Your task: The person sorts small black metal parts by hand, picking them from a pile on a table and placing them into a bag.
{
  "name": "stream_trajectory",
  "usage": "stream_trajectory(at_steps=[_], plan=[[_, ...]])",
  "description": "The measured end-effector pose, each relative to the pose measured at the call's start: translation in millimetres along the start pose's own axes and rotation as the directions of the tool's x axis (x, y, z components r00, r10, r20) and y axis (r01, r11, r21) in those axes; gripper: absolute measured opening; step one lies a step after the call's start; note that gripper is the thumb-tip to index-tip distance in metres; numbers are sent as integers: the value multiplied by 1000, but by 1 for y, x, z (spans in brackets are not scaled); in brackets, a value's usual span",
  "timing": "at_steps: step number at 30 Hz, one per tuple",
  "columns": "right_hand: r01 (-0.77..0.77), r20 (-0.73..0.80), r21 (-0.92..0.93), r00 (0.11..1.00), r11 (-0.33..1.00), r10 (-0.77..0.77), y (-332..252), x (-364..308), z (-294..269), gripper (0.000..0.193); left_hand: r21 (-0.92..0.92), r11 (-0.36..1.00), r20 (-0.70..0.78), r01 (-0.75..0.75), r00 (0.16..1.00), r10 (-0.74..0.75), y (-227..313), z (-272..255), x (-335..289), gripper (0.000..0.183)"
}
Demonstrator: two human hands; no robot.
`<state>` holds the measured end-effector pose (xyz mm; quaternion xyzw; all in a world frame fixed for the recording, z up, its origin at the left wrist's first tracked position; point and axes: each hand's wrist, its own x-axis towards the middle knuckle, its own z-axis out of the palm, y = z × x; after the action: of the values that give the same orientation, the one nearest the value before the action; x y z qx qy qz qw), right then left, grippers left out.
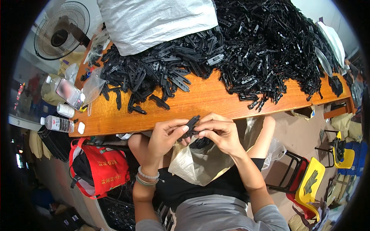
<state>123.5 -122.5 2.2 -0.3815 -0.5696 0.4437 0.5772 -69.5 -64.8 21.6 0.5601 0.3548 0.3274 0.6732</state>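
Just off the table's near edge, over my lap, both my hands meet at a small black plastic part [191, 124]. My left hand [169, 135] grips it between thumb and fingers. From the other side my right hand [219, 133] pinches its lower end; whether a second smaller piece is in those fingers I cannot tell. Below the hands a beige woven sack [194, 165] lies open across my lap, with black parts [201, 143] showing in its mouth. On the wooden table [192, 101], long black plastic parts [140, 75] are heaped at left and smaller ones [266, 50] at right.
A white woven sack [158, 23] lies over the left heap. At the table's left end are a phone [70, 93], plastic bottles [58, 124] and a fan [61, 30]. A red bag [102, 167] hangs below. Yellow chairs [310, 184] stand at right, one with a glove on it.
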Motion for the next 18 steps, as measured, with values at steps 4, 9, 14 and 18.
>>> stream_trajectory(at_steps=[4, 9, 14, 18], plan=[[76, 19, -128, 997, 989, -74, -8, 0, 4, 14, -17, 992, 137, 127, 983, -124, 4, -6, 2, 22], [83, -6, -171, 996, 982, -85, -7, -1, 10, 15, 162, 986, 83, 44, 995, -58, 13, 1, -5, 22], [-6, -102, -109, 995, 994, -5, 1, -14, 13, 21, 598, 733, 140, -325, 942, 305, 20, 18, -19, 32], [107, -98, -468, 980, 877, -172, -16, -13, 11, 35, 589, 711, 170, -385, 919, 357, 16, 16, -21, 31]])
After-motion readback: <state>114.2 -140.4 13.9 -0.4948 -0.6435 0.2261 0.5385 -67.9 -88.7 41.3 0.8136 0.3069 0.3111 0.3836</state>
